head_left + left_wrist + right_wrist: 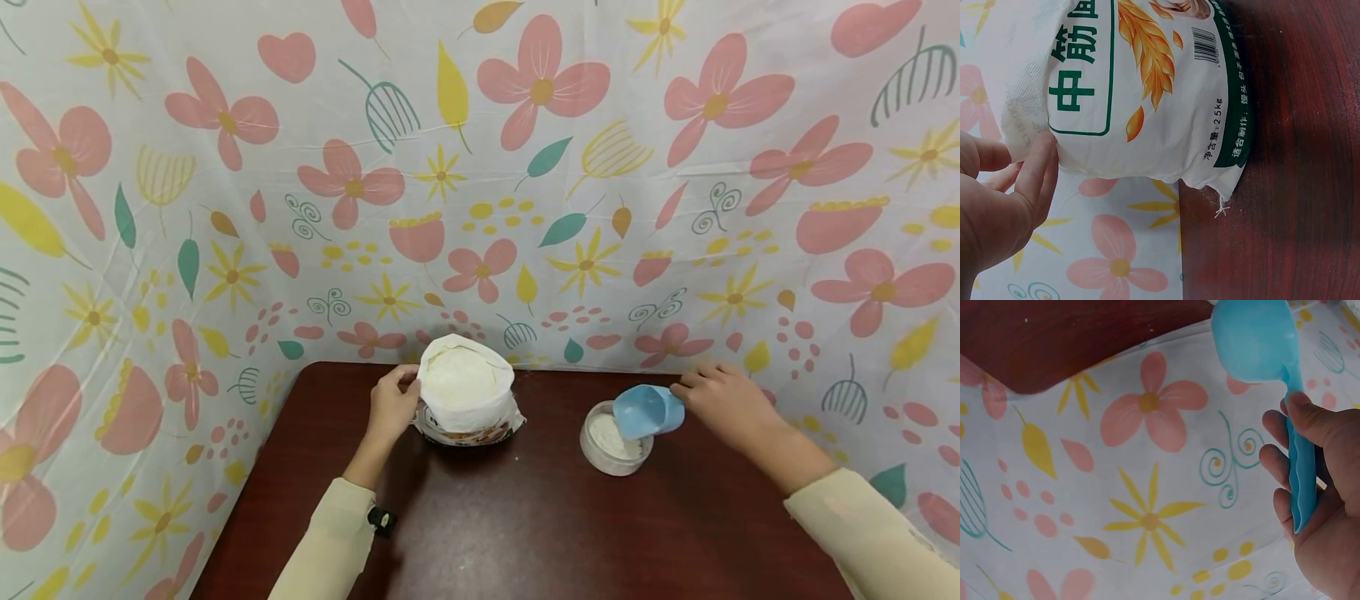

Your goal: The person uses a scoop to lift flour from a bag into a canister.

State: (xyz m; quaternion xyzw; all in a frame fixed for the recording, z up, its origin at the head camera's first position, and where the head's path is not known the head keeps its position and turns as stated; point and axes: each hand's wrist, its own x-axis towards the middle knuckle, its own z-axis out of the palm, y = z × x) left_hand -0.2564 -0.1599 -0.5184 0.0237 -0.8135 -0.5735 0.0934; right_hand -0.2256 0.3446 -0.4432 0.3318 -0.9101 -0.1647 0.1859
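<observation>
A white flour bag (pixel 465 417) with its top rolled outward stands open near the table's back edge, pale flour (pixel 461 375) filling its mouth. My left hand (pixel 393 406) pinches the bag's folded rim between thumb and fingers; the left wrist view shows green lettering and a wheat ear on the bag. My right hand (pixel 716 400) grips the handle of a blue scoop (pixel 1257 340), fingers wrapped round it. In the head view the scoop is tilted over a round clear container (pixel 617 464) that holds white flour (pixel 611 435).
Both the bag and the container stand on a dark reddish-brown table (pixel 517 533). A flower-printed cloth (pixel 480 208) hangs right behind the table and along its left side. Small white specks lie on the tabletop near the bag.
</observation>
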